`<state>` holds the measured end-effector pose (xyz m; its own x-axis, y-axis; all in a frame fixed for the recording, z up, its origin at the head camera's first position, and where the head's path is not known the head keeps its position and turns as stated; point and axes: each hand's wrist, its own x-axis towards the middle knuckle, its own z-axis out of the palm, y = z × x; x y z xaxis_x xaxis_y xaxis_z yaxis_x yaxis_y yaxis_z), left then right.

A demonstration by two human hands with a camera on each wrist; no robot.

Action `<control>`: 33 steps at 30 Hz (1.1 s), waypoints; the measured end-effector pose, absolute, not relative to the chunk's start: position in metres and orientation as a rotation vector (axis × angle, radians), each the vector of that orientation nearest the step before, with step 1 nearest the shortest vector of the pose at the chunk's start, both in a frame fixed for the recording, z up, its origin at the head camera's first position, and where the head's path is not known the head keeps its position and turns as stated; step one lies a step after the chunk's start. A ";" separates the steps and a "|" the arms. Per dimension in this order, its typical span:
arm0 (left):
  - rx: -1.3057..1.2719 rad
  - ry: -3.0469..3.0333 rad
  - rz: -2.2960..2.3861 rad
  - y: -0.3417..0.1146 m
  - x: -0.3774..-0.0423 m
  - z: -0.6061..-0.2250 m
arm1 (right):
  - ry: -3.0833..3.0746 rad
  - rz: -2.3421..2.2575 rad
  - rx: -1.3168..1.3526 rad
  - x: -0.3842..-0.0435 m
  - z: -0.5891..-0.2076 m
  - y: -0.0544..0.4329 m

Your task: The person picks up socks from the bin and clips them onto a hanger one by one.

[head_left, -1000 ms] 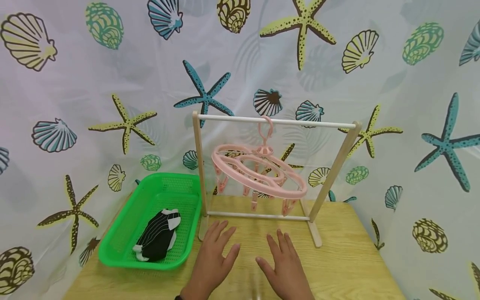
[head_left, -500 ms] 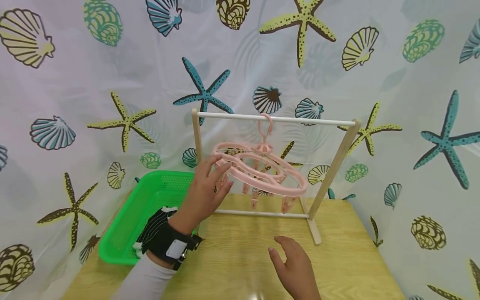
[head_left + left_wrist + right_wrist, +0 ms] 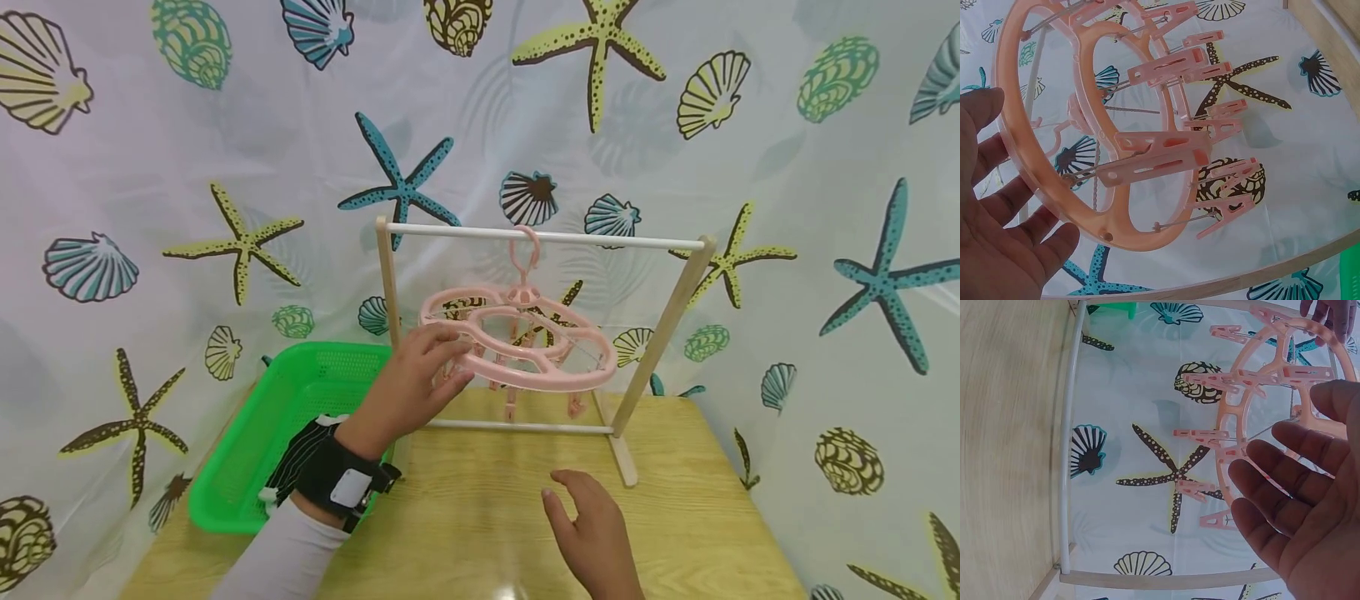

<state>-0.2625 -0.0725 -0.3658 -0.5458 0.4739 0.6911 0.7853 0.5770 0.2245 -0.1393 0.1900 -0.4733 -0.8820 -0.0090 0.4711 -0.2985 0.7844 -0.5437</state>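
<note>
A pink oval clip hanger (image 3: 570, 382) hangs by its hook from the white top bar (image 3: 450, 231) of a small wooden rack. Several pink clothes pegs (image 3: 1154, 165) dangle under its ring. My left hand (image 3: 408, 379) is at the ring's left front edge; in the left wrist view its spread, slightly bent fingers touch the outer rim without wrapping round it. Low in front of the rack, my right hand (image 3: 592, 533) hovers with relaxed fingers and holds nothing. Black-and-white striped cloth (image 3: 296, 450), like socks, lies in the green basket (image 3: 217, 492), partly hidden by my left wrist.
The basket stands left of the rack on a wood-grain table (image 3: 480, 517). A wooden post (image 3: 663, 333) rises at the rack's right, with its foot (image 3: 624, 462) on the tabletop. A shell-and-starfish curtain (image 3: 645, 183) closes in the back and sides.
My left hand has risen from the table front to the hanger's left edge, and the ring has turned and tilted slightly. The right hand has shifted a little, its fingers more bent.
</note>
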 end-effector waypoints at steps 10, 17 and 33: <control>-0.963 -2.260 -0.767 -0.073 -0.250 -0.372 | -2.444 0.953 0.288 -0.149 -0.456 0.185; -0.930 -2.226 -0.815 -0.069 -0.244 -0.379 | -2.435 1.054 0.365 -0.166 -0.439 0.181; -0.904 -2.129 -0.886 -0.055 -0.243 -0.393 | -2.370 1.800 0.349 -0.206 -0.432 0.167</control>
<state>-0.2427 -0.0551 -0.3932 -0.5489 0.3398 0.7637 0.7812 0.5335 0.3241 -0.2063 0.1674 -0.4323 -0.9626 -0.0961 0.2534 -0.2699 0.2551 -0.9285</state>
